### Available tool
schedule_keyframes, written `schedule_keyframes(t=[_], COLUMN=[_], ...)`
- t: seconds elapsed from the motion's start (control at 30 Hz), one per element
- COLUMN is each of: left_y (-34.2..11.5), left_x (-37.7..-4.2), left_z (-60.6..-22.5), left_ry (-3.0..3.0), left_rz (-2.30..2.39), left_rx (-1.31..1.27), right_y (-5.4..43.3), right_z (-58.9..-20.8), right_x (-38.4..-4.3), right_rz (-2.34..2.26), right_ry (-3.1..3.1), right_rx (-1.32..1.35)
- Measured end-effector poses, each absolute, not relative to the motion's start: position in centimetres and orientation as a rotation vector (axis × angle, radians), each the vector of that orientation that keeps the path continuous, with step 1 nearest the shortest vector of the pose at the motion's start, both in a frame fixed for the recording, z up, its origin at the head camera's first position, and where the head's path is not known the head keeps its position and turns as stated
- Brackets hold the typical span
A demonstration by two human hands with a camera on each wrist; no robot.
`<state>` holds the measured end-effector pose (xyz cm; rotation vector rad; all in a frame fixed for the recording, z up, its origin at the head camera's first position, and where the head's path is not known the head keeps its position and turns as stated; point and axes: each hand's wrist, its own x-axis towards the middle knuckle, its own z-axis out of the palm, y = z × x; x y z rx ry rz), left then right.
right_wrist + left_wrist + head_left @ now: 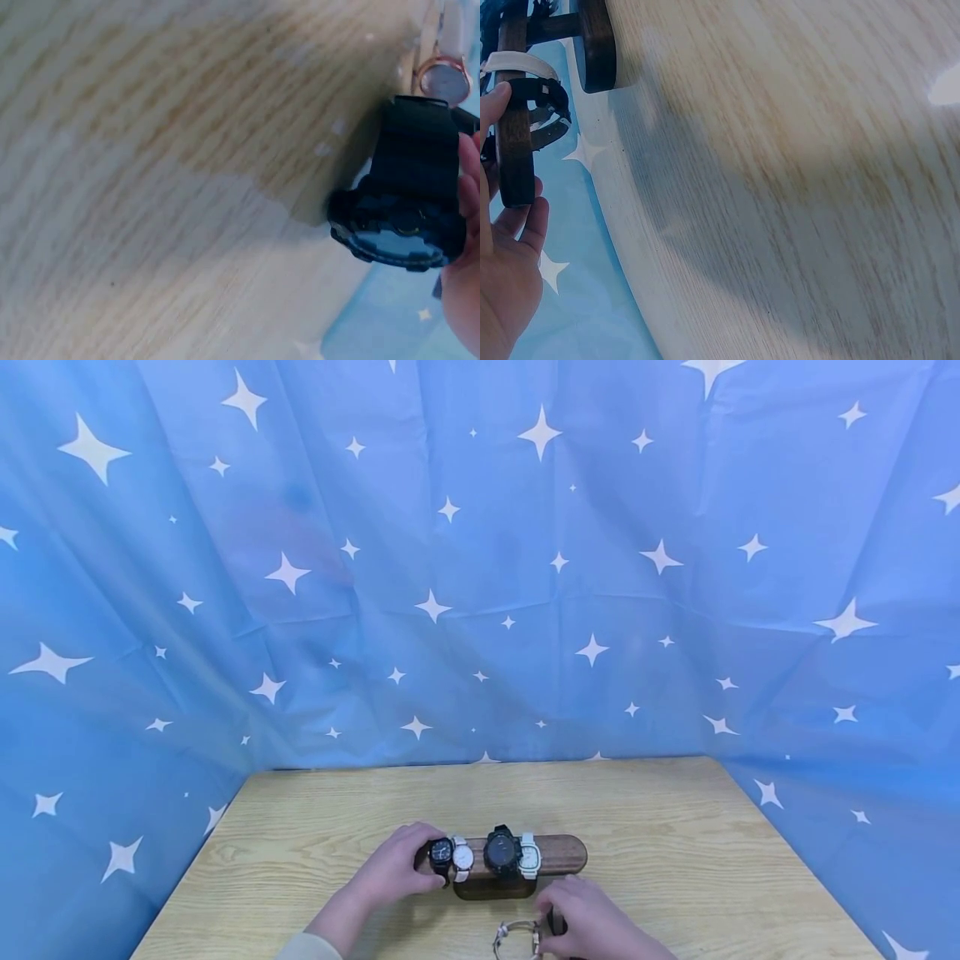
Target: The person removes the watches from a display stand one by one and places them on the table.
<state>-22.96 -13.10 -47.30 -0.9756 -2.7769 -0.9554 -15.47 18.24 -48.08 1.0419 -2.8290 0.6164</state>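
Nearest in the head view, the right hand (592,920) pinches a silver watch (517,937) before the wooden watch stand (558,853). Left hand (397,866) grips a black watch (441,854) at the stand's left end. Left wrist view: fingers (491,101) touch its strap (532,88). Right wrist view: a black digital watch (405,225) beside the fingers.

Both our hands are low in the head view. Left hand (393,867) comes in from about 7 o'clock, forearm angled up toward 1 o'clock, fingers curled with the thumb pinching. Right hand (588,920) sits at 5 o'clock, knuckles up, fingers bent down and gripping.
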Motion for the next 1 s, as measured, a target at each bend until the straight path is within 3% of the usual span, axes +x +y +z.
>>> schedule_keyframes(t=[0.57,1.0], left_y=[-13.1,-13.0], left_x=[-23.0,-23.0], left_z=[-47.5,-47.4], left_ry=[-2.745,-2.758], left_rz=[-0.938,-0.959], left_rx=[-0.989,-0.98], right_y=[19.1,18.7], right_z=[-46.0,-45.7], right_x=[-16.3,-16.7], right_rz=[0.903,0.819], right_ry=[-2.951,-2.753], right_rx=[0.869,0.794])
